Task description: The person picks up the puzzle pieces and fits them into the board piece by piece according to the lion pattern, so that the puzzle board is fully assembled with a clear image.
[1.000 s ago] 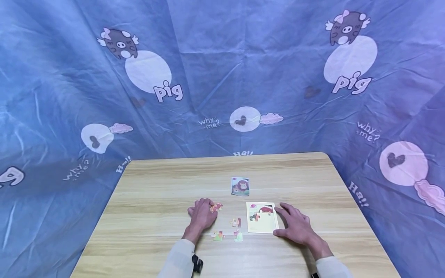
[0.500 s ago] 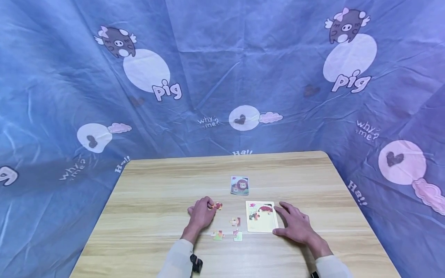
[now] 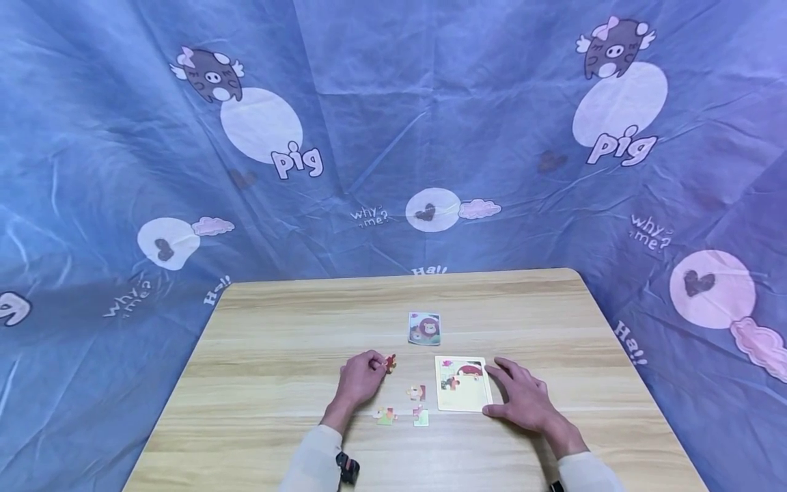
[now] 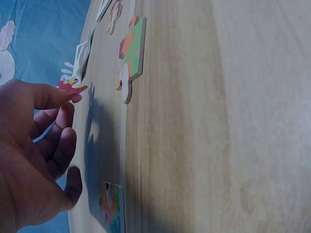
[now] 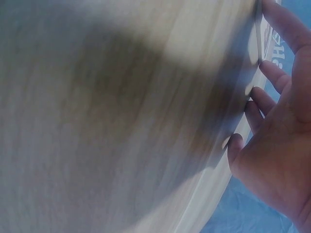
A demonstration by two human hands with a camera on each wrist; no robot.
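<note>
My left hand [image 3: 360, 377] pinches a red jigsaw piece [image 3: 390, 363] between thumb and fingertips. In the left wrist view that jigsaw piece [image 4: 73, 87] stands tilted above the table, and another colourful piece [image 4: 112, 206] lies below the hand. Right of it is a cream puzzle tray [image 3: 468, 400], partly filled with pieces along its top and left. My right hand [image 3: 521, 400] rests beside the tray, fingers spread, with thumb and a fingertip at its right edge. Between hand and tray lie three loose pieces: a brown-and-cream one [image 3: 417, 393], a green-and-orange one [image 3: 385, 416] and a pale green one [image 3: 421, 416].
A picture card [image 3: 425, 329] of lions lies farther back on the wooden table [image 3: 295, 321]. Blue printed fabric [image 3: 381, 137] hangs behind the table and along both sides.
The left hand has moved slightly right, and the red jigsaw piece has turned from lying flatter to a steeper tilt in its fingers. My right hand and the tray stay in place.
</note>
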